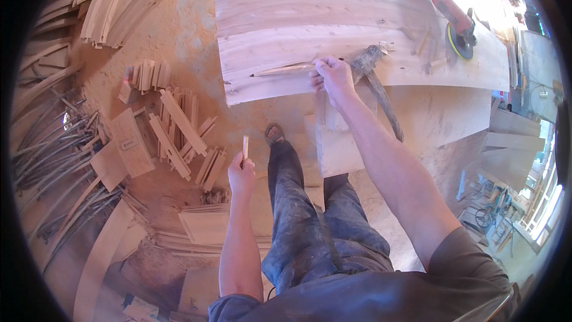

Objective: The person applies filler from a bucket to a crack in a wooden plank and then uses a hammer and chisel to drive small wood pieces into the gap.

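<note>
Head view: I see no containers. Right hand (333,77) at 12 o'clock is closed on a thin wood sliver (285,69) lying on the pale, grainy plank panel (286,18). Left hand (241,174), near centre, is closed on a short wooden stick (245,146), held upright. Hatchet (372,77) just right of the right hand. Orange grinder (453,15) at 2 o'clock. Wood offcuts (176,128) at 9.

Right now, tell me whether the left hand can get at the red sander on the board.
Probably not as it stands: the left hand holds a small wood stick low at the person's side, and the red sander lies at the far right of the board.
</note>
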Available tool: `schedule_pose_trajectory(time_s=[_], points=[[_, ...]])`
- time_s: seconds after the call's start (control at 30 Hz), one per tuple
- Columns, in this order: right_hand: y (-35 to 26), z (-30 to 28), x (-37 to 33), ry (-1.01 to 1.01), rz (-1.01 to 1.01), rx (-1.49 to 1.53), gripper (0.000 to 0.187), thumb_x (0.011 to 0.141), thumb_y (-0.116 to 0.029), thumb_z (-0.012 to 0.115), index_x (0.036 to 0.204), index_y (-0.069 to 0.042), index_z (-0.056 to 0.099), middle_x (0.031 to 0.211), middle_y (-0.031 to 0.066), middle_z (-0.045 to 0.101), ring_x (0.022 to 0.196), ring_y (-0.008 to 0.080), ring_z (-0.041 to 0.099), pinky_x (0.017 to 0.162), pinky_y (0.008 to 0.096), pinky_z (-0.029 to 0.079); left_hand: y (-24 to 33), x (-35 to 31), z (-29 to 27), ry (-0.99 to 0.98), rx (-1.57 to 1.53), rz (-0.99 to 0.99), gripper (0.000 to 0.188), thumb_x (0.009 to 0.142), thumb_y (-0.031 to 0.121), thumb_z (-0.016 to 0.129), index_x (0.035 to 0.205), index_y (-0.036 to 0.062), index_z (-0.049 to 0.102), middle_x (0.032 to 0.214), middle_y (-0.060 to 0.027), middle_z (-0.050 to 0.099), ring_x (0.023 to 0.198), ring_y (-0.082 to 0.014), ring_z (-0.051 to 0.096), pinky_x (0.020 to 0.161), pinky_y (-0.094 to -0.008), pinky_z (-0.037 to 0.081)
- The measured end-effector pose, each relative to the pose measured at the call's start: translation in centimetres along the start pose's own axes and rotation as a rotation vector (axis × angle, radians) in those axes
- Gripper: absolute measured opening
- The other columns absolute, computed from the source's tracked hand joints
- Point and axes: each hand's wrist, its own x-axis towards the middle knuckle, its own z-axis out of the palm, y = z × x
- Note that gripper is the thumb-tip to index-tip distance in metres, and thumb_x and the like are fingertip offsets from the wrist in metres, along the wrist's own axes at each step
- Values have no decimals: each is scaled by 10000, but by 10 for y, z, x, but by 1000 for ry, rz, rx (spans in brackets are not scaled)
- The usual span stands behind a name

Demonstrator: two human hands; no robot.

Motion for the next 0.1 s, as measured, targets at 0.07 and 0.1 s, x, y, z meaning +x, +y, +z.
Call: schedule_pose_trajectory(time_s=[0.07, 0.1], points=[[0, -10, -5, 3, -33, -60, 169, 1022, -157, 587, 1007, 0, 647, 769, 117, 673, 558, 171, 650, 443, 299, 514, -3, -1, 1, 8, 38, 42, 286, 926, -3, 520, 1159, 26, 683, 724, 32, 524, 543, -40, 444, 472, -217, 343], [-2, -13, -11, -3, -53, -110, 185, 1024, -177, 598, 1037, 1, 642, 773, 132, 675, 553, 182, 653, 447, 300, 520, -5, -3, 0, 14, 44, 49, 286, 926, -3, 520, 1159, 26, 683, 724, 32, 524, 543, -40, 444, 472, -217, 343]])
